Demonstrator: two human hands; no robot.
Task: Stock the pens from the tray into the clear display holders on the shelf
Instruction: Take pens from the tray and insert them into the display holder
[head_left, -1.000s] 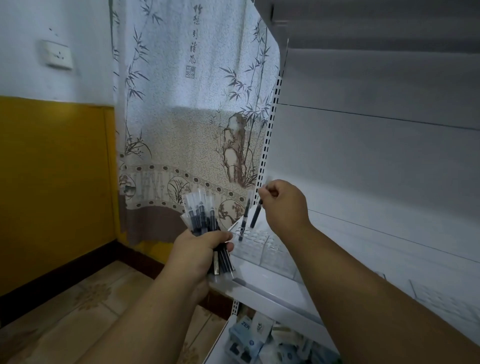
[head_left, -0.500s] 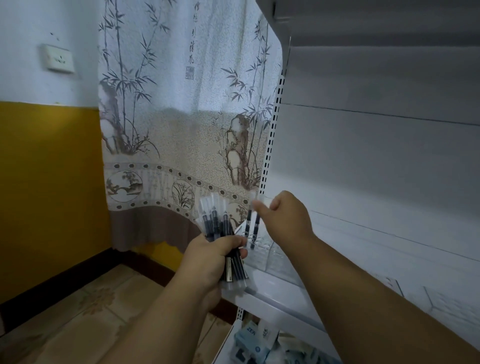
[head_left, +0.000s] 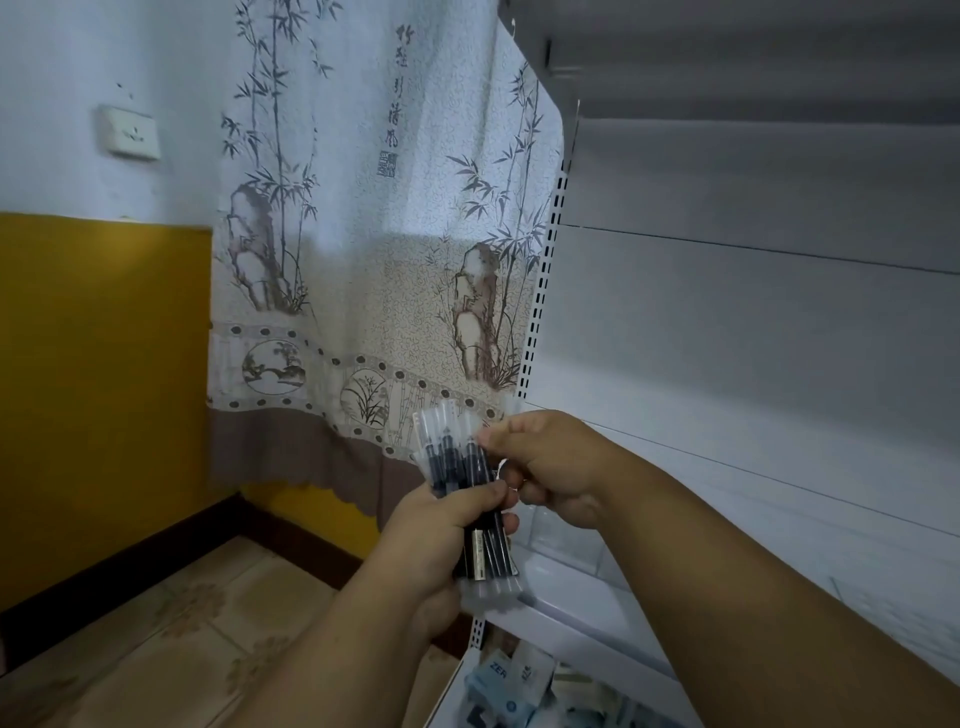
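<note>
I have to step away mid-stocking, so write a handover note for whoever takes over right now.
Left hand grips a bundle of pens upright beside the shelf.
Right hand pinches the top of one pen in that bundle.
Clear display holders sit on the shelf behind the hands; their contents are hidden.
Left: place the whole bundle, pen by pen. The tray is out of view.

The left hand (head_left: 441, 525) grips a bundle of clear-barrelled pens with dark ink cores (head_left: 470, 499), held upright beside the front edge of a white metal shelf (head_left: 587, 603). The right hand (head_left: 556, 462) pinches the upper part of one pen in the bundle. Behind hangs a pale bamboo-printed curtain (head_left: 363, 234), and blue-and-white boxes (head_left: 511, 686) lie on the level below.
</note>
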